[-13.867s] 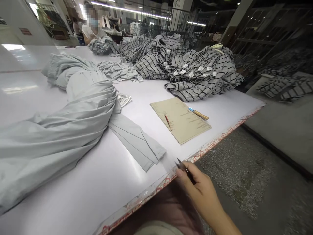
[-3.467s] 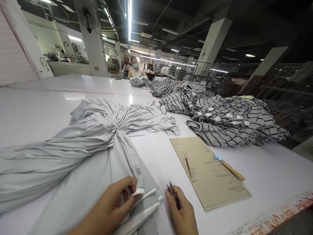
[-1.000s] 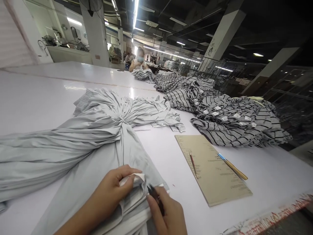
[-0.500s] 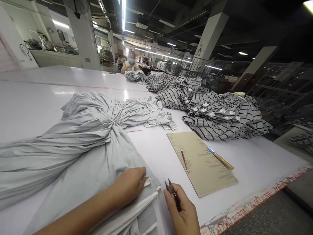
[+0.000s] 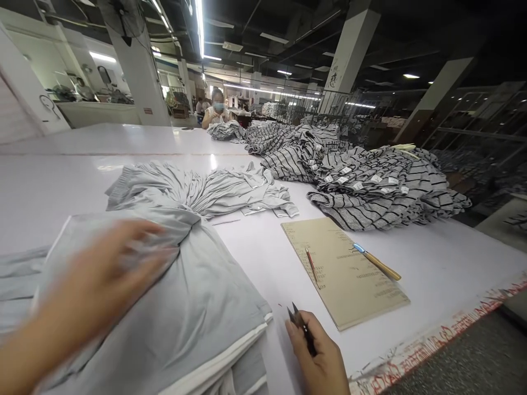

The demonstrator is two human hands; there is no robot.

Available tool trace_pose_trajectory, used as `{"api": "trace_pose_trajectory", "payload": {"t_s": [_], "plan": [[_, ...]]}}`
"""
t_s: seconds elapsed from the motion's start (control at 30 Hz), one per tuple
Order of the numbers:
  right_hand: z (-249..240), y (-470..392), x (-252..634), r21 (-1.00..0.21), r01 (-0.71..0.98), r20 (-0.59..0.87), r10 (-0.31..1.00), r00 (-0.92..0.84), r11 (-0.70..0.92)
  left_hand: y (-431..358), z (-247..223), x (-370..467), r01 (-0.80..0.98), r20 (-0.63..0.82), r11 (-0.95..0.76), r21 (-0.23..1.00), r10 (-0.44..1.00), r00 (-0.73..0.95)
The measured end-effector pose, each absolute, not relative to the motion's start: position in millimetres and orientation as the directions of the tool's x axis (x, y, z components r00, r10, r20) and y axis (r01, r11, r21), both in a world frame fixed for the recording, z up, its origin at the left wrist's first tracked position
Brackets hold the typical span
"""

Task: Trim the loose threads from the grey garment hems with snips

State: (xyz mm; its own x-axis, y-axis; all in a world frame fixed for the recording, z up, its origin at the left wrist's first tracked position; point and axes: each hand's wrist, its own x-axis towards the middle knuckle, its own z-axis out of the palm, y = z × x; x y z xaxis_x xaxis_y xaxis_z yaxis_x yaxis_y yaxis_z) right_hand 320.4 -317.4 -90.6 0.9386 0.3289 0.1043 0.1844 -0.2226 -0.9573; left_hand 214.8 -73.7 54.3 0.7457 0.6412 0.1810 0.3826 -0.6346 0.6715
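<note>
White table (image 5: 457, 263): your grey garment (image 5: 197, 296) lies front left.
Your left hand (image 5: 109, 266): blurred, fingers parted over the garment; contact unclear.
Your right hand (image 5: 323, 351): fingers pinching dark snips (image 5: 308, 336) beside it.

Right hand (image 5: 321, 354) holding snips (image 5: 304, 331), grey fabric (image 5: 177, 329)

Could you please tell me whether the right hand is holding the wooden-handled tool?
No, the right hand holds dark snips, while the wooden-handled tool lies along the edge of the card.

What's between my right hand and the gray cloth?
The head view shows white tabletop and a tiny red speck between your right hand and the gray cloth.
</note>
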Motion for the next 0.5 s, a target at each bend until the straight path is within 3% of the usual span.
{"api": "trace_pose_trajectory", "payload": {"t_s": [0.07,0.17,0.33,0.5], "plan": [[-92,-316,317,-0.952,0.206,0.125,0.331,0.935,-0.225,-106,29,232,0.35,0.008,-0.685,0.639,0.461,0.888],[-96,-319,314,-0.944,0.221,0.135,0.326,0.936,-0.243,-139,-7,253,0.308,-0.164,-0.71,0.633,0.265,0.95],[-102,-320,310,-0.966,0.164,0.087,0.346,0.934,-0.199,-138,-29,249,0.317,-0.205,-0.644,0.696,0.245,0.948],[-92,-297,303,-0.991,0.119,0.073,0.476,0.876,-0.068,-137,-24,229,0.326,-0.195,-0.544,0.773,0.286,0.938]]}}
